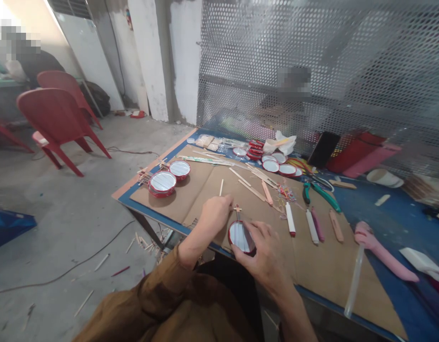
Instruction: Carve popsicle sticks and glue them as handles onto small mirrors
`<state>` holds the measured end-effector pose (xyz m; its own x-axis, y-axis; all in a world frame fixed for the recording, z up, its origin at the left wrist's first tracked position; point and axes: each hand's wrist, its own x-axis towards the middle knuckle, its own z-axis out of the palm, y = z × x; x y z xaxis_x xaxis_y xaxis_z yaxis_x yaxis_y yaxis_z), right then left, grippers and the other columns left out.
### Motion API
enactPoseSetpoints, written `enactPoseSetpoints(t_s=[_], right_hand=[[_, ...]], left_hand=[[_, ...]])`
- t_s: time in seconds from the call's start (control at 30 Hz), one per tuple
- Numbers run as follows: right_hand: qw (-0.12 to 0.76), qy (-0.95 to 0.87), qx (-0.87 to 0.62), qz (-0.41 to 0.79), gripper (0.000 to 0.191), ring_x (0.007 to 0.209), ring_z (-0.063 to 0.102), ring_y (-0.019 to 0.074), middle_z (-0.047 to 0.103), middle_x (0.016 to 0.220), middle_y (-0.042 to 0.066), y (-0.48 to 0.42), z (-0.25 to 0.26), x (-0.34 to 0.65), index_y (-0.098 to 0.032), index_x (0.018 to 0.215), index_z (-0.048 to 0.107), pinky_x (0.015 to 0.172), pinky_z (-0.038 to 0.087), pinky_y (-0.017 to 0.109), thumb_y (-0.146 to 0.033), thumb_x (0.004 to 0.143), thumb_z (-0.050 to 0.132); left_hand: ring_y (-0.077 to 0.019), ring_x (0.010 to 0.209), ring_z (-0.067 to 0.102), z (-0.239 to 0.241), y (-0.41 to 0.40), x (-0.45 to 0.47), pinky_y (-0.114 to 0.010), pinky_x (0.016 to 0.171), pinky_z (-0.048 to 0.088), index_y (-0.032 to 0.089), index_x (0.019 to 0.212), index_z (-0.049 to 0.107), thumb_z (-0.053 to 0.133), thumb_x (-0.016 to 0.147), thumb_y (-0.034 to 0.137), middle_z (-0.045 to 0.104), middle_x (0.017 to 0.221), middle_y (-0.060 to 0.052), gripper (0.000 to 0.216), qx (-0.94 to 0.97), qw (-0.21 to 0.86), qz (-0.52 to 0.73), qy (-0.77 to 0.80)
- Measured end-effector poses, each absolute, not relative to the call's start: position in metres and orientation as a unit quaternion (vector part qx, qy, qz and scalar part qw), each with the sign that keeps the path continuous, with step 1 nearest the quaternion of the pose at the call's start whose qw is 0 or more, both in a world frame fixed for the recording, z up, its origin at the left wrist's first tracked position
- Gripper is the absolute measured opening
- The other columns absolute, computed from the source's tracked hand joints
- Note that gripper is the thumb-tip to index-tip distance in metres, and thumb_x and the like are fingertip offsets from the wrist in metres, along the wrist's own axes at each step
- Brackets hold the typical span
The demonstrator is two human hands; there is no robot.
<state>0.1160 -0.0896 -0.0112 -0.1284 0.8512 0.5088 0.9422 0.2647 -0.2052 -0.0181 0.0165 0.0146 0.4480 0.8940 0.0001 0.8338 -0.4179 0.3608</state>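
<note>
My right hand (264,244) grips a small banjo-like toy (241,236) by its round body, at the near edge of the cardboard (201,190). The toy has a white face, a red rim, a thin neck and a small wooden crosspiece at its far end. My left hand (217,211) is closed beside the neck, its fingertips partly hidden. A thin pale wooden stick (221,186) juts up from behind its knuckles, apparently held in it. Two similar toys, one nearer (162,184) and one farther (179,169), lie to the left.
Loose wooden strips (251,190), glue-stick-like tubes (291,219), green-handled pliers (321,194) and a pink glue gun (386,254) lie to the right. Several round red-rimmed pieces (270,165) sit at the back. A perforated metal screen (255,61) stands behind the table; red chairs (59,114) are left.
</note>
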Motion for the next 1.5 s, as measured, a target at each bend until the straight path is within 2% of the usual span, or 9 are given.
enactPoseSetpoints(t_s=[0.43,0.93,1.13,1.5], right_hand=[[0.257,-0.747,-0.607,-0.087,0.046,0.093,0.053,0.0257,0.058,0.101,0.011,-0.091,-0.011,0.116,-0.014,0.11,0.057,0.079,0.043,0.04,-0.039,0.072,0.06],[0.256,-0.748,-0.606,-0.09,0.044,0.093,0.053,0.0259,0.058,0.101,0.011,-0.092,-0.009,0.115,-0.016,0.112,0.055,0.079,0.042,0.04,-0.038,0.074,0.059],[0.259,-0.747,-0.607,-0.084,0.043,0.094,0.052,0.0256,0.058,0.102,0.011,-0.092,-0.01,0.115,-0.015,0.111,0.056,0.08,0.043,0.04,-0.038,0.074,0.059],[0.262,-0.748,-0.605,-0.08,0.045,0.093,0.053,0.0254,0.058,0.101,0.011,-0.092,-0.012,0.116,-0.016,0.112,0.056,0.079,0.043,0.04,-0.038,0.073,0.06]], left_hand=[[-0.022,0.082,0.065,0.013,0.018,-0.019,-0.026,0.066,0.044,0.022,0.09,0.061,0.046,0.087,0.03,0.069,0.084,-0.008,0.018,0.839,0.16,0.101,0.51],[-0.019,0.081,0.065,0.012,0.021,-0.032,-0.024,0.065,0.041,0.016,0.089,0.064,0.039,0.09,0.026,0.07,0.088,-0.011,0.027,0.833,0.209,0.143,0.492],[-0.0182,0.085,0.064,0.009,0.005,-0.031,-0.025,0.07,0.043,0.019,0.096,0.062,0.037,0.092,0.027,0.068,0.092,-0.008,0.027,0.829,0.186,0.149,0.505],[-0.0166,0.083,0.062,0.009,-0.007,-0.03,-0.024,0.066,0.045,0.021,0.09,0.064,0.034,0.092,0.026,0.063,0.094,-0.005,0.03,0.85,0.139,0.112,0.496]])
